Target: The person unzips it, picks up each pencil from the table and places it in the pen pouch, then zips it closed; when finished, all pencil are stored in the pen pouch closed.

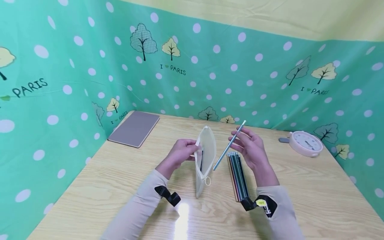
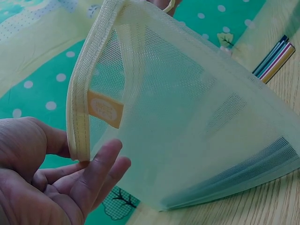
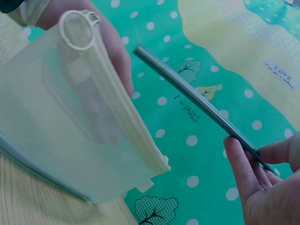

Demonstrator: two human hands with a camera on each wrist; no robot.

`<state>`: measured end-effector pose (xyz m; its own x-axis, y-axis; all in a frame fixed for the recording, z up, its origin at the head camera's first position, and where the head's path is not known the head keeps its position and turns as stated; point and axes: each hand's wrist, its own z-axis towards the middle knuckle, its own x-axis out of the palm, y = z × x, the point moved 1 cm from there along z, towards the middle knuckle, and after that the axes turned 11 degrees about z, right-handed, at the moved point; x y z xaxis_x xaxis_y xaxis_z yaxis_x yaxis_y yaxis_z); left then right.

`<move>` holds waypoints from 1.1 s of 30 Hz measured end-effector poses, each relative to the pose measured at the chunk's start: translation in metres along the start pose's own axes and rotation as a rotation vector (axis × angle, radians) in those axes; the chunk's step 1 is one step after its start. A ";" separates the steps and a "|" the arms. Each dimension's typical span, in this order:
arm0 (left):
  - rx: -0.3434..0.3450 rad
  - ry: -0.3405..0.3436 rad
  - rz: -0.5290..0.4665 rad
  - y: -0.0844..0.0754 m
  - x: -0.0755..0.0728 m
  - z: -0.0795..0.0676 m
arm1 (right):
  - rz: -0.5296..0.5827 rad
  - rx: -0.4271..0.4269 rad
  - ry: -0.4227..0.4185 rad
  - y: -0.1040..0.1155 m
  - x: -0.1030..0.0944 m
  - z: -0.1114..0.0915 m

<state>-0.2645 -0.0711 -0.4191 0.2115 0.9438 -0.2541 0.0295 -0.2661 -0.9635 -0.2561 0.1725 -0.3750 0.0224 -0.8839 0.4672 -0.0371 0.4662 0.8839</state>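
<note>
1. The left hand (image 1: 181,151) pinches the rim of a cream mesh zip pouch (image 1: 211,148), seemingly to keep its mouth apart; dark pencils (image 1: 201,161) show inside.
2. The right hand's (image 1: 250,145) fingers pinch a metallic blue pencil (image 1: 229,145) near its upper end, presumably leaving its length free.
3. Slim coloured pencils (image 1: 238,176) lie side by side on the pale wooden table (image 1: 90,186), likely for easy reach.
4. The orange label (image 2: 106,109) is illegible; the green dotted cloth (image 1: 210,80) reads "I PARIS" and "LOVE".
</note>
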 end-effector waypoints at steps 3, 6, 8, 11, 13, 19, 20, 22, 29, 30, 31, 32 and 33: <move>-0.004 -0.015 0.004 -0.003 0.000 -0.001 | 0.008 -0.037 -0.025 -0.004 0.006 -0.001; -0.009 -0.025 0.009 -0.004 -0.003 -0.003 | 0.033 -0.080 -0.047 -0.012 0.013 -0.003; -0.015 -0.032 0.019 -0.003 -0.005 -0.004 | 0.040 -0.113 -0.055 -0.017 0.017 -0.005; -0.019 -0.034 0.025 -0.004 -0.007 -0.004 | 0.013 -0.174 -0.060 -0.023 0.025 -0.009; -0.019 -0.034 0.029 -0.005 -0.007 -0.004 | -0.018 -0.210 -0.064 -0.025 0.030 -0.011; -0.011 -0.022 0.026 -0.006 -0.007 -0.003 | -0.094 -0.254 -0.047 -0.030 0.039 -0.016; -0.010 -0.024 0.028 -0.006 -0.006 -0.003 | -0.101 -0.255 -0.038 -0.031 0.041 -0.017; -0.013 -0.026 0.029 -0.006 -0.006 -0.003 | -0.115 -0.258 -0.019 -0.032 0.043 -0.018; -0.007 -0.017 0.032 -0.004 -0.003 -0.002 | -0.254 -0.279 0.024 -0.035 0.042 -0.021; -0.007 -0.014 0.033 -0.003 -0.003 -0.002 | -0.278 -0.273 0.024 -0.036 0.041 -0.021; -0.008 -0.012 0.033 -0.003 -0.002 -0.002 | -0.298 -0.267 0.026 -0.038 0.040 -0.021; -0.009 -0.011 0.032 -0.002 -0.002 -0.002 | -0.319 -0.267 0.031 -0.039 0.039 -0.021; -0.011 -0.014 0.032 -0.002 -0.002 -0.002 | -0.336 -0.267 0.033 -0.040 0.038 -0.021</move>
<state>-0.2627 -0.0726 -0.4170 0.1988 0.9373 -0.2864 0.0332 -0.2985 -0.9538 -0.2326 0.1206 -0.3921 0.0211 -0.9886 0.1493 0.2373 0.1500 0.9598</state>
